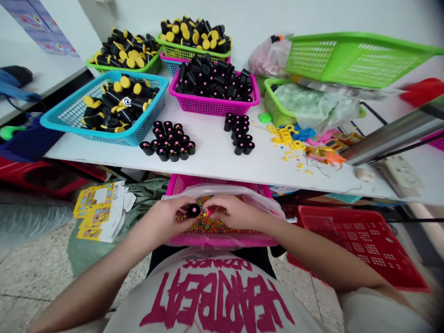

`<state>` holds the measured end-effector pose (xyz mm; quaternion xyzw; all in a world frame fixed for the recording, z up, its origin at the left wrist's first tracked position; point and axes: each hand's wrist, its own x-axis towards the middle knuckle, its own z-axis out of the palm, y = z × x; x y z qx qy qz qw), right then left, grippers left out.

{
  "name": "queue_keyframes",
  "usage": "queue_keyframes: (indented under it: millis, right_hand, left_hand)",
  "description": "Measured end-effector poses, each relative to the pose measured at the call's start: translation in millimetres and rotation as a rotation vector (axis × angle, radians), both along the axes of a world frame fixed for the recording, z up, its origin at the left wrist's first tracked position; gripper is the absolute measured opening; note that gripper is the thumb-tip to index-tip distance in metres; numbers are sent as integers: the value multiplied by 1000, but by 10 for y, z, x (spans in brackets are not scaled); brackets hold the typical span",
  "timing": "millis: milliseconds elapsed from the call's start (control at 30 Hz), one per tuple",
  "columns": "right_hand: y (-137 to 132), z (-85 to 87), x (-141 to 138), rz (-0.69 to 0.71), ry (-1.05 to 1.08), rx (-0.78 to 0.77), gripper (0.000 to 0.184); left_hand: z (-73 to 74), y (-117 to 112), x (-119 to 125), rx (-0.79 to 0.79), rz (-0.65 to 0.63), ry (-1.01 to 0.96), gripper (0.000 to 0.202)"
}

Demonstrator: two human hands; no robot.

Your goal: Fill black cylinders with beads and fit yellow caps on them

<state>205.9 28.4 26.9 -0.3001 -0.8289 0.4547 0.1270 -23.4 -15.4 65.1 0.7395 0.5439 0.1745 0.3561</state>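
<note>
My left hand point(175, 216) is closed around a small black cylinder point(193, 211) whose visible end has a pink dot. Beside it, my right hand point(231, 212) curls its fingers down at the colourful beads point(208, 225). A bit of pink shows at those fingertips, too small to name. Both hands are over a pink basket point(222, 239) lined with clear plastic and filled with the beads. On the table beyond stand a left group of black cylinders point(171, 143) and a smaller right group of cylinders point(239, 132), upright with pink-dotted tops.
A magenta basket point(215, 107) of black cylinders and a blue basket point(138, 134) of black-and-yellow pieces stand on the white table point(208, 162). Small yellow parts point(287, 136) lie scattered at right, near a metal pole point(391, 132). A red crate point(364, 249) sits lower right.
</note>
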Motion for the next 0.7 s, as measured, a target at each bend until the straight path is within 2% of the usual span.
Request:
queue_keyframes:
  millis: [100, 167, 300, 367, 467, 533, 633, 700]
  right_hand:
    - [-30, 116, -49, -7, -26, 101, 32]
    - [-54, 170, -82, -1, -73, 165, 35]
    - [-127, 208, -109, -83, -125, 173, 28]
    - [-164, 214, -107, -98, -151, 246, 27]
    - [-188, 264, -91, 18, -220, 471, 29]
    - [-176, 337, -70, 76, -259, 565, 35]
    - [-124, 445, -4, 57, -280, 576, 44]
    - [-84, 444, 59, 23, -309, 536, 46]
  left_hand:
    - [-217, -31, 64, -32, -34, 16, 27]
    - [-276, -11, 117, -32, -27, 35, 31]
    - [-273, -5, 164, -5, -23, 2, 32]
    - [-271, -11, 160, 24, -35, -26, 32]
    - [-293, -5, 150, 51, -49, -57, 35]
    - [-310, -2, 150, 43, -46, -58, 35]
    - [-304, -25, 150, 32, -54, -45, 33]
    - [-260, -56, 128, 49, -79, -71, 31]
